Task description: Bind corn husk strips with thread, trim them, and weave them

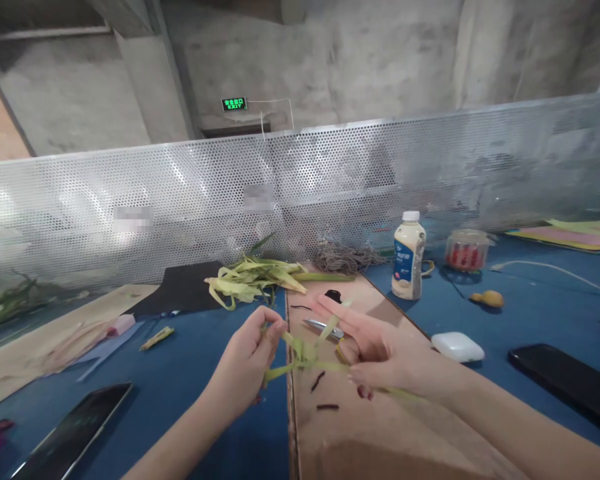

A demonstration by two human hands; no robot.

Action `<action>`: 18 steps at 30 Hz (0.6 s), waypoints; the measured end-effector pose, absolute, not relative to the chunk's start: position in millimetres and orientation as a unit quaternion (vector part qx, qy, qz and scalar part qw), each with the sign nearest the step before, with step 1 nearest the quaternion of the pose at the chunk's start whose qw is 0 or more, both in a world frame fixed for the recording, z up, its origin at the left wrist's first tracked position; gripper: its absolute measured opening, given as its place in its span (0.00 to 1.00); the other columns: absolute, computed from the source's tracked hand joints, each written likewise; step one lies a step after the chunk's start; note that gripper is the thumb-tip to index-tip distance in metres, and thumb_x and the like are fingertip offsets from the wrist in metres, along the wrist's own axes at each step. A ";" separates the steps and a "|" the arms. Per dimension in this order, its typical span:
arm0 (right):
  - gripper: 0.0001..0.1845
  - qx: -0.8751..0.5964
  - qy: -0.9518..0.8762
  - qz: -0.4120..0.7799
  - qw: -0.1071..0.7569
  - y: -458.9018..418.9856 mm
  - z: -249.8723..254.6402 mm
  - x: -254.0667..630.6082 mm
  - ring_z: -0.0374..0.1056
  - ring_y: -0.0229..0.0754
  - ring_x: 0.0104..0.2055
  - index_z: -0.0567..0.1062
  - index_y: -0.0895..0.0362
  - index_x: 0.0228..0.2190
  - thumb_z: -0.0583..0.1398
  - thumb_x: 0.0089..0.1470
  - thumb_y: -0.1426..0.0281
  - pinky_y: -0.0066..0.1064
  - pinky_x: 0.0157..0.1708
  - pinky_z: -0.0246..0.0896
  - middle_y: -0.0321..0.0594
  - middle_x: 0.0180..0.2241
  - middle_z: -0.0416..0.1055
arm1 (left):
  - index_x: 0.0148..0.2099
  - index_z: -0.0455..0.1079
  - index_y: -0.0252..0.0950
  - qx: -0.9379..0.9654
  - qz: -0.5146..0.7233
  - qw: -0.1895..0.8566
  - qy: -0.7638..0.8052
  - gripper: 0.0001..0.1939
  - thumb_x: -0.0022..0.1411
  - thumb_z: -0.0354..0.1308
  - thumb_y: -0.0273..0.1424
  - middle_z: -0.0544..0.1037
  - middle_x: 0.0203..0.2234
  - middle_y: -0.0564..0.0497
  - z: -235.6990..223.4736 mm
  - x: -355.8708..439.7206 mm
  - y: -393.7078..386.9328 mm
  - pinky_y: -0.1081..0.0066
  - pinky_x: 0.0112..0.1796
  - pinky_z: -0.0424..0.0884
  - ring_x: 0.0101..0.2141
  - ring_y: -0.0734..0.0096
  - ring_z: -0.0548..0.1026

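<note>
My left hand [250, 357] is closed in a pinch on a pale green leaf strip [305, 357], its fingertips pressed together at the strip's left end. My right hand [375, 350] has the same strip wound over its fingers, index and middle stretched out toward the left, the other fingers curled on the strip. The strip trails off behind the right wrist. Both hands hover over a brown board [360, 427]. A small metal blade or scissors [323, 327] lies on the board just beyond the hands.
A heap of green leaf strips [253, 277] and a bundle of brown twine [347, 257] lie near the perforated metal screen [330, 187]. A bottle [409, 257], white earbud case [457, 347], two phones [570, 383] [75, 430] and a red-filled tub [467, 250] sit on the blue table [530, 313].
</note>
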State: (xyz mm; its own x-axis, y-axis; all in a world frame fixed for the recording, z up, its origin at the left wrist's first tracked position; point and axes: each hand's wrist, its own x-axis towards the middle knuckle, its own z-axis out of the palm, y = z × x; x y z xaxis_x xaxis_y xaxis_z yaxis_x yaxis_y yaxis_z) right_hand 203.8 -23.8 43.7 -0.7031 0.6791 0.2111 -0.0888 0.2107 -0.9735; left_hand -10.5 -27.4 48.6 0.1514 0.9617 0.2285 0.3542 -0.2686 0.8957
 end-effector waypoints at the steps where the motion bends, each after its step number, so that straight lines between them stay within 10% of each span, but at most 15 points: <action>1: 0.44 -0.211 -0.700 0.598 0.327 -24.3 43.9 203.6 0.49 0.29 0.20 0.41 0.44 0.58 0.55 0.47 0.81 0.23 0.25 0.61 0.26 0.22 0.56 | 0.34 0.60 0.40 0.677 0.412 0.352 0.498 0.13 0.59 0.44 0.43 0.52 0.09 0.65 50.3 -10.1 -28.3 0.83 0.09 0.50 0.08 0.82 0.52; 8: 0.46 -0.209 -0.672 0.616 0.355 -24.0 43.2 202.5 0.49 0.25 0.20 0.45 0.38 0.56 0.53 0.42 0.85 0.19 0.18 0.51 0.38 0.51 0.57 | 0.39 0.65 0.37 0.694 0.372 0.426 0.446 0.12 0.58 0.49 0.39 0.60 0.10 0.62 36.8 -3.5 -27.9 0.81 0.11 0.56 0.08 0.81 0.57; 14: 0.47 -0.263 -0.676 0.593 0.349 -22.8 36.4 201.0 0.47 0.28 0.18 0.42 0.42 0.58 0.52 0.41 0.84 0.20 0.17 0.50 0.30 0.26 0.64 | 0.32 0.60 0.37 0.629 0.412 0.526 0.397 0.09 0.55 0.55 0.35 0.70 0.16 0.58 26.9 0.6 -22.6 0.72 0.21 0.68 0.17 0.72 0.72; 18: 0.47 -0.293 -0.688 0.578 0.326 -23.4 30.4 200.1 0.53 0.30 0.19 0.42 0.43 0.58 0.53 0.41 0.82 0.23 0.20 0.56 0.32 0.27 0.65 | 0.28 0.56 0.37 0.610 0.440 0.532 0.390 0.11 0.55 0.54 0.36 0.68 0.15 0.60 27.1 4.3 -23.9 0.77 0.18 0.63 0.14 0.77 0.68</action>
State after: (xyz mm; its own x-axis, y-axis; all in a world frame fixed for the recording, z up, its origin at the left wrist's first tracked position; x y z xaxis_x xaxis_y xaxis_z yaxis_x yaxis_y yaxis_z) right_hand 200.1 -23.4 30.4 -0.6152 0.7805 0.1110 0.0264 0.1611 -0.9866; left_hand 4.3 -23.9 27.1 0.3092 0.9432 0.1215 0.0084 -0.1304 0.9914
